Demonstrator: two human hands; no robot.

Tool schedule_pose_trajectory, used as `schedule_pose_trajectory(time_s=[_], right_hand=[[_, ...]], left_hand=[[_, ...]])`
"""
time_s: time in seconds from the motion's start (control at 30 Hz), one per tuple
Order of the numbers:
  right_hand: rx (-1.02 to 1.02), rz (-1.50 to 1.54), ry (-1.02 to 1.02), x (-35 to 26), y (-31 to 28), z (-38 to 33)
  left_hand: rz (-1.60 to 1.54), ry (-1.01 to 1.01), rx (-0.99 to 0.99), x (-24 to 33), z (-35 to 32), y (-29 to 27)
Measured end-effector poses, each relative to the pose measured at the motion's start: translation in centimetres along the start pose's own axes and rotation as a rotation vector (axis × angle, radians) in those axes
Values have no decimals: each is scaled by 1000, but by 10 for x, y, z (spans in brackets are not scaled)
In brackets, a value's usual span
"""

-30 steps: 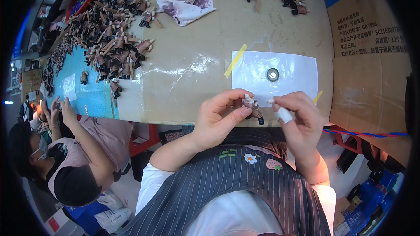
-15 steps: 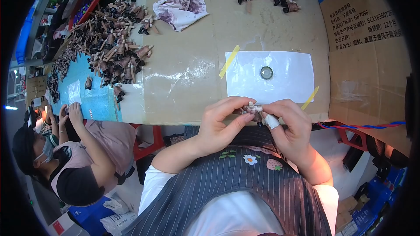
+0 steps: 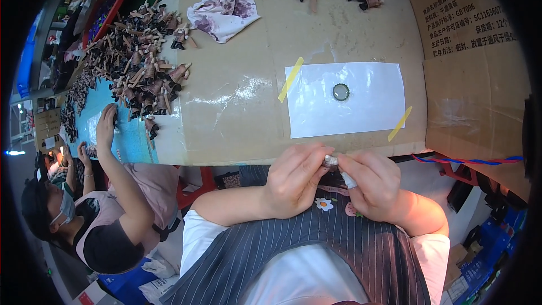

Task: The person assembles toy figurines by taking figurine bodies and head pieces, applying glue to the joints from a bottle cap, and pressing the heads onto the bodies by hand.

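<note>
At the surface's (image 3: 237, 113) near edge, left hand (image 3: 293, 183) and right hand (image 3: 370, 183) pinch a small part (image 3: 332, 162); steady fingertip pressure looks wise.

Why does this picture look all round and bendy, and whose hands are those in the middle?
The picture comes from a small camera worn on a person's head, looking down. Its lens sees very wide, so straight edges bend near the rim. The left hand and right hand belong to that person, who wears a striped apron. Both hands meet just below the table edge and pinch a tiny pale piece; it is too small to tell what it is. On the brown table lies a white sheet stuck down with yellow tape, and a small round cap rests on it. Farther away are a heap of small brown figures and a stained cloth. At the left sits another person, working there too.
</note>
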State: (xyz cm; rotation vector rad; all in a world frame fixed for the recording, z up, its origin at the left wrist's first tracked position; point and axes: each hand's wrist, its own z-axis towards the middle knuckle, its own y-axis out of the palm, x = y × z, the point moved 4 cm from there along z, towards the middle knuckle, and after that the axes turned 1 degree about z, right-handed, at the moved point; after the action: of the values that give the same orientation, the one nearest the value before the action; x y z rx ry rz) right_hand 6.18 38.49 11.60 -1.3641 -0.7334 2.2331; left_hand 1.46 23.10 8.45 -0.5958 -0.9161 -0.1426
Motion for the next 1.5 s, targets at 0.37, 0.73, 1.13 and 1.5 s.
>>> schedule_pose_trajectory(time_s=[0.37,0.73,1.13,1.5], right_hand=[[115,-20,-103,-3,-2,-13],[162,-21,-163,-2,-9,-26],[211,13,-192,0,-13,-35],[207,13,-226,0,-11,-27]], left_hand=[[75,107,14,13,1,6],[120,145,3,25,2,15],[157,178,-12,33,3,21],[161,214,13,28,5,15]])
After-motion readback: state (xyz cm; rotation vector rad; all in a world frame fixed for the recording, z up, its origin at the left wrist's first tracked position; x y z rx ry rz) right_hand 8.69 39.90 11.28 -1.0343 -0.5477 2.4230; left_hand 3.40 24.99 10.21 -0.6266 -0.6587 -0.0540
